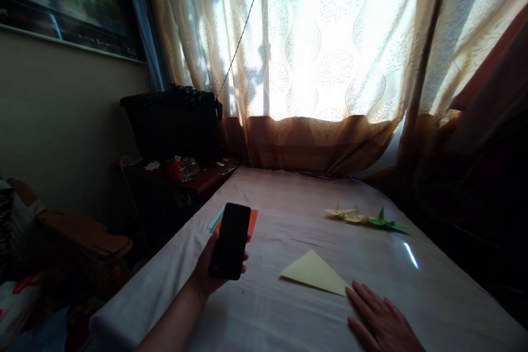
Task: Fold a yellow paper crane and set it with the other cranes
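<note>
My left hand [209, 264] holds up a black phone [230, 241], fingers wrapped round its edges, its dark screen facing me. Partly hidden behind the phone lie orange paper [253, 222] and blue sheets [216, 221]. A pale yellow paper folded into a triangle [315, 273] rests on the white cloth. At its right corner, my right hand [381, 316] lies flat with fingers spread, fingertips touching or very near the paper. Farther back on the right sit folded paper figures, pale yellow ones [346, 214] and a green one [384, 221].
The white cloth [264, 319] covers a broad flat surface. Behind it hang curtains [313, 38] over a bright window. At the back left, a dark cabinet top [206, 180] bears a red object [173, 169] and a glass jar [190, 169]. A wooden armrest [86, 234] stands at the left.
</note>
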{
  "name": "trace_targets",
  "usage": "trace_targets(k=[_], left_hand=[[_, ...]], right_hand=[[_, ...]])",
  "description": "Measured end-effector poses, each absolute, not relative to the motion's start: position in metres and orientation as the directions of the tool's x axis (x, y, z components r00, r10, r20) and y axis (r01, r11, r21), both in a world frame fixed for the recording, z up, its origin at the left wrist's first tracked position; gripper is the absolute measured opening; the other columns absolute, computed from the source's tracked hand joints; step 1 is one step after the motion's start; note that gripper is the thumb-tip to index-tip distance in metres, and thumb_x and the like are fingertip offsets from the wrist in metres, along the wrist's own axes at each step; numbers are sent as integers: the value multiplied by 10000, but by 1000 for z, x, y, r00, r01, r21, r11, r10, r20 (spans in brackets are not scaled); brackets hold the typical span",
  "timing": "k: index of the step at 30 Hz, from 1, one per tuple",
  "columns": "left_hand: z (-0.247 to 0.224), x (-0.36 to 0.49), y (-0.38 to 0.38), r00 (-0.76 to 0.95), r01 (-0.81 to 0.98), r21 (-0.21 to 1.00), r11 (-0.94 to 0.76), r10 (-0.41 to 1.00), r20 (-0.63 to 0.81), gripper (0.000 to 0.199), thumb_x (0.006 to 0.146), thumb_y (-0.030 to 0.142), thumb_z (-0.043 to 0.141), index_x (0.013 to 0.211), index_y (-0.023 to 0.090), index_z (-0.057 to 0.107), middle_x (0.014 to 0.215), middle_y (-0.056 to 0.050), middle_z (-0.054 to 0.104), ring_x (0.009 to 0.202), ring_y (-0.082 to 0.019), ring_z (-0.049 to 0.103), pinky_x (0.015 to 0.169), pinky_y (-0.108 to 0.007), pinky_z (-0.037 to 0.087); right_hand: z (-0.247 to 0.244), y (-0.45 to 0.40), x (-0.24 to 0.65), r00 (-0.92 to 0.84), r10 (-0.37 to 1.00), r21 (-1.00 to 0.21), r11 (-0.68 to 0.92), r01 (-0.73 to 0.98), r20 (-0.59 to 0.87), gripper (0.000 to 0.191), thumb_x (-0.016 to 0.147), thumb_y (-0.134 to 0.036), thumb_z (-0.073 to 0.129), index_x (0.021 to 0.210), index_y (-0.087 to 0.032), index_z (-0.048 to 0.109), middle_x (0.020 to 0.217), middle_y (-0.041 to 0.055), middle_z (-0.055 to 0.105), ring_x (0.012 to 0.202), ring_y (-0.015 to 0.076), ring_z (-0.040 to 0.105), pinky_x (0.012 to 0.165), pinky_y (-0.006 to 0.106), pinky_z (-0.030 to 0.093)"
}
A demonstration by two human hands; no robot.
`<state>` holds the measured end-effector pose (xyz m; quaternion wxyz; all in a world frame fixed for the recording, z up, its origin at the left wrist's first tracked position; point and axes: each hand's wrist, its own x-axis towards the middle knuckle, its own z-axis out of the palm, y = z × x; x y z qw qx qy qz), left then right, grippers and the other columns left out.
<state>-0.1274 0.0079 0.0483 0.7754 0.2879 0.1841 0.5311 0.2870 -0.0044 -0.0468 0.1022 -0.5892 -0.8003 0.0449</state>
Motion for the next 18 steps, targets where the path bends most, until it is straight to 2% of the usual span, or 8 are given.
trace_targets(k=[4, 9, 13, 15, 18], left_hand=[[45, -116, 10, 440, -711, 607, 355, 898, -10, 616, 843, 620, 554, 1236, 148, 597, 1254, -157, 629, 863, -256, 686, 699, -371, 530], [44, -111, 10, 436, -705, 613, 358, 900, -24, 612, 838, 627, 560, 1221, 152, 606, 1251, -158, 633, 865, -264, 689, 697, -375, 539], [45, -118, 12, 383, -659, 689, 304, 923, -40, 611, 851, 622, 543, 1255, 167, 587, 1216, -163, 648, 872, -263, 693, 703, -376, 546], [50, -130, 15, 280, -549, 805, 226, 957, -77, 583, 853, 590, 558, 1260, 174, 590, 1149, -159, 679, 882, -273, 692, 707, -374, 551], [68, -162, 23, 22, -129, 980, 149, 989, -147, 549, 796, 540, 644, 1190, 157, 639, 1024, -145, 712, 900, -262, 684, 706, -318, 538]], right_hand=[[-44, -4, 286, -288, 952, -195, 302, 933, 101, 564, 884, -569, 433, 1375, -308, 525, 1482, 30, 399, 1364, 315, 390, 1113, 561, 324], [-44, -5, 283, -260, 964, -160, 266, 951, 56, 615, 892, -589, 395, 1403, -262, 493, 1497, 49, 369, 1387, 307, 348, 1138, 556, 280], [-46, -6, 282, -258, 962, -160, 269, 950, 90, 607, 894, -593, 403, 1396, -267, 502, 1493, 51, 388, 1380, 309, 366, 1130, 561, 291], [-46, -7, 282, -257, 961, -161, 272, 949, 105, 592, 901, -584, 402, 1395, -274, 502, 1492, 51, 394, 1378, 305, 373, 1128, 562, 293], [-44, -9, 282, -256, 959, -157, 273, 949, 121, 578, 909, -576, 402, 1394, -279, 504, 1493, 51, 399, 1377, 301, 377, 1131, 553, 291]])
